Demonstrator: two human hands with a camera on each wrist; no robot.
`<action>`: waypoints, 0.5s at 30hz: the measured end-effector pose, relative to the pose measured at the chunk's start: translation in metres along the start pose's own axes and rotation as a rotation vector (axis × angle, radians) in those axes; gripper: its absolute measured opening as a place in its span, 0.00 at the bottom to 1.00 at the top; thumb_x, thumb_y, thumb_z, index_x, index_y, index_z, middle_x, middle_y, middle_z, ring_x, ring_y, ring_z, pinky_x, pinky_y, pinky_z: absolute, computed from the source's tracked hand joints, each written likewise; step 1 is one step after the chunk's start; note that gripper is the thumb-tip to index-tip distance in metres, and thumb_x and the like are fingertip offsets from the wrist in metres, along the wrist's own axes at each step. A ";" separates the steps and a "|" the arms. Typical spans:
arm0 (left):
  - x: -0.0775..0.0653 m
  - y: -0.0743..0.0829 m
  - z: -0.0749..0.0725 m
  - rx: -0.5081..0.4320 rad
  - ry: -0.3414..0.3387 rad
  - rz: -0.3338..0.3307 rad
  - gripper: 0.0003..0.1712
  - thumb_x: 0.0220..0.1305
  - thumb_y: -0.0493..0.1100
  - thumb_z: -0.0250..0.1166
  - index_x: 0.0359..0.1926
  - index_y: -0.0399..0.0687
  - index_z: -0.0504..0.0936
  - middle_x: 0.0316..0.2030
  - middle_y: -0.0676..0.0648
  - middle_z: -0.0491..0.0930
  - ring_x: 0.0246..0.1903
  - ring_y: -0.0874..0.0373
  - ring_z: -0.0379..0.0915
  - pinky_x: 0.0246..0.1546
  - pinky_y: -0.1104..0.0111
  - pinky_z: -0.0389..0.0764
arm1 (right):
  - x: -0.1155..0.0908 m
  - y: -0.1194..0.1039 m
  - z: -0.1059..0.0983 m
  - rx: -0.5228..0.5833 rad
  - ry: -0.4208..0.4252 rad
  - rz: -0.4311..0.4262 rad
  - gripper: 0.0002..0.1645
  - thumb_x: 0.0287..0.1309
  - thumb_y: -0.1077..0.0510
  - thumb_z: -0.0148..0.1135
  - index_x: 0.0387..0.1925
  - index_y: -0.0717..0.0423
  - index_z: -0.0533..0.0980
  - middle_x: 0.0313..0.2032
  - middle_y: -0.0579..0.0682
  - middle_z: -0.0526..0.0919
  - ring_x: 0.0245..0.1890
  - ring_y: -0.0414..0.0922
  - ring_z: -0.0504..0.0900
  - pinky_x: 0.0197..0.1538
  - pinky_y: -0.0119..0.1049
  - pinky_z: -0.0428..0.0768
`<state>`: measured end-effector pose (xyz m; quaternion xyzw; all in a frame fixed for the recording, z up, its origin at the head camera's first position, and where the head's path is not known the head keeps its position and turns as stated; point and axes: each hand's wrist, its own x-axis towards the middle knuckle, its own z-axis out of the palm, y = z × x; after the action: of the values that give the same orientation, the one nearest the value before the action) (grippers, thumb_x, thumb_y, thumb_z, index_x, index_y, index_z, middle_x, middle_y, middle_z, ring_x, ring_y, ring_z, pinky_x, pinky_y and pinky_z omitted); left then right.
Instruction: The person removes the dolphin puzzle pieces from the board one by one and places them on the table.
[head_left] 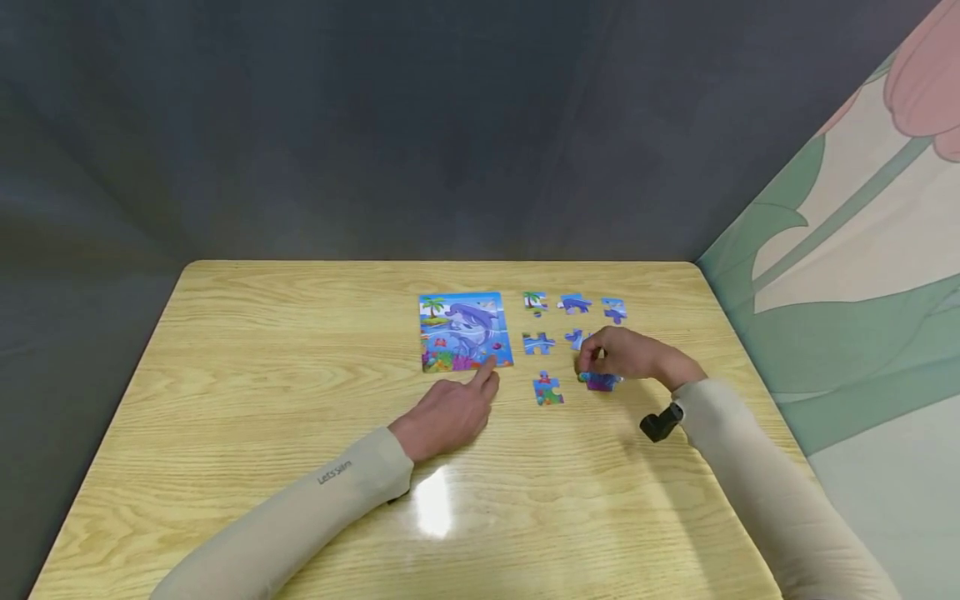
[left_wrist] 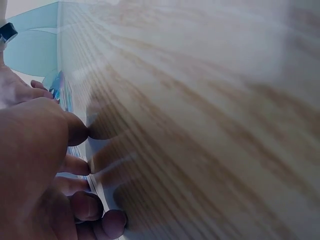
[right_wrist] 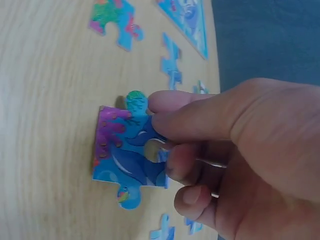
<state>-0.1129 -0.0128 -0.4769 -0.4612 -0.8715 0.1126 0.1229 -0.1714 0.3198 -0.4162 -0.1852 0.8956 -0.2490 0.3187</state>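
My left hand [head_left: 453, 412] rests on the table, its index finger touching the lower right corner of a square dolphin picture [head_left: 457, 329]. In the left wrist view, the left hand's [left_wrist: 35, 165] fingertips meet the tabletop. With thumb and fingers, my right hand [head_left: 622, 352] pinches a jigsaw puzzle piece [right_wrist: 125, 145] by one edge. That piece shows a blue dolphin and purple coral. Close to its left in the head view lies a piece with a crab and green coral [head_left: 547, 389]. Another blue piece [head_left: 576, 339] is partly hidden behind the right hand.
Further pieces lie right of the picture: a palm tree piece [head_left: 534, 301], a dolphin piece [head_left: 575, 304], a blue piece [head_left: 614, 310] and a shoreline piece [head_left: 537, 342]. A dark curtain [head_left: 450, 133] stands behind the wooden table [head_left: 285, 358], and a flowered wall [head_left: 847, 250] to the right.
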 end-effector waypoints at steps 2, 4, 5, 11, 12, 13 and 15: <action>0.000 0.000 0.000 0.018 0.004 0.008 0.13 0.78 0.47 0.56 0.48 0.48 0.85 0.72 0.43 0.77 0.19 0.65 0.72 0.13 0.72 0.41 | 0.001 0.002 0.004 -0.008 0.032 -0.007 0.11 0.75 0.67 0.60 0.43 0.56 0.87 0.47 0.54 0.90 0.44 0.45 0.84 0.47 0.40 0.84; 0.000 0.001 0.000 0.012 0.010 0.000 0.14 0.78 0.47 0.56 0.51 0.47 0.85 0.72 0.43 0.77 0.17 0.66 0.70 0.13 0.73 0.40 | 0.001 0.004 0.006 -0.013 0.053 -0.003 0.11 0.74 0.67 0.60 0.42 0.56 0.87 0.47 0.53 0.90 0.46 0.46 0.85 0.48 0.41 0.85; 0.000 0.001 0.000 -0.001 0.010 -0.010 0.16 0.78 0.47 0.56 0.54 0.46 0.84 0.72 0.43 0.77 0.15 0.67 0.68 0.13 0.73 0.40 | 0.001 0.004 0.008 -0.013 0.062 -0.002 0.11 0.74 0.68 0.60 0.42 0.56 0.87 0.47 0.53 0.90 0.46 0.46 0.85 0.49 0.41 0.85; 0.000 0.003 0.000 -0.096 0.006 -0.063 0.23 0.79 0.48 0.56 0.66 0.41 0.78 0.74 0.42 0.75 0.08 0.69 0.53 0.11 0.75 0.45 | 0.000 0.006 0.013 0.005 0.123 0.005 0.13 0.73 0.70 0.58 0.44 0.57 0.87 0.49 0.57 0.88 0.45 0.47 0.83 0.46 0.39 0.81; 0.000 0.003 0.000 -0.102 0.007 -0.065 0.23 0.79 0.48 0.56 0.66 0.41 0.78 0.74 0.42 0.75 0.08 0.69 0.53 0.11 0.75 0.47 | -0.001 0.005 0.013 0.006 0.135 0.001 0.13 0.73 0.71 0.57 0.45 0.58 0.86 0.50 0.58 0.87 0.45 0.47 0.83 0.45 0.39 0.80; 0.000 0.003 0.000 -0.105 0.007 -0.065 0.23 0.79 0.48 0.56 0.66 0.41 0.78 0.74 0.42 0.75 0.08 0.69 0.54 0.10 0.75 0.48 | -0.001 0.004 0.013 0.008 0.145 0.002 0.14 0.73 0.70 0.56 0.46 0.58 0.86 0.50 0.59 0.86 0.45 0.48 0.83 0.44 0.38 0.79; 0.000 0.003 0.001 -0.110 0.007 -0.065 0.24 0.79 0.48 0.56 0.67 0.41 0.78 0.74 0.42 0.75 0.08 0.68 0.56 0.10 0.75 0.49 | -0.001 0.002 0.013 0.007 0.168 0.000 0.13 0.74 0.69 0.56 0.48 0.58 0.86 0.51 0.60 0.84 0.46 0.49 0.84 0.44 0.38 0.79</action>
<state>-0.1109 -0.0112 -0.4785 -0.4389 -0.8905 0.0588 0.1041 -0.1621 0.3177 -0.4258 -0.1627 0.9182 -0.2669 0.2432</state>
